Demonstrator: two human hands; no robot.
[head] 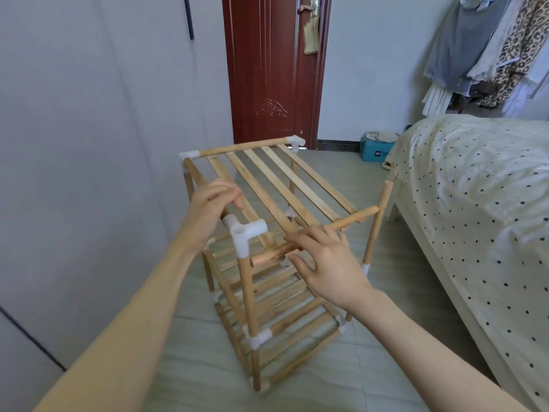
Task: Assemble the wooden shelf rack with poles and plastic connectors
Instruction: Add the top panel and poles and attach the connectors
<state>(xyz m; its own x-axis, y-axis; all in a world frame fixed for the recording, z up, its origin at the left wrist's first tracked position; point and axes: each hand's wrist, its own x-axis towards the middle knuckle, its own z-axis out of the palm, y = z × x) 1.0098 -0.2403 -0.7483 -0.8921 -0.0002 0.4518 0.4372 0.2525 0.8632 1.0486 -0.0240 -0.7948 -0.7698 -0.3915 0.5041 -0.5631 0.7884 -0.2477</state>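
A wooden shelf rack (267, 292) of poles, slats and white plastic connectors stands on the tiled floor. My left hand (212, 209) grips the top left side pole (194, 173) just behind a white three-way connector (245, 231) on the near left upright. My right hand (323, 260) holds the front pole (353, 219) of the top slatted panel (285, 179), fingers curled over it. This pole's left end (258, 260) sits below the connector's open socket, apart from it. The near right upright (378, 218) has a bare top end.
A bed with a dotted cover (475, 203) stands close on the right. A grey wall (89, 144) runs along the left. Behind the rack are a red door (273, 69), a blue box (375, 150) on the floor and hanging clothes (490, 49).
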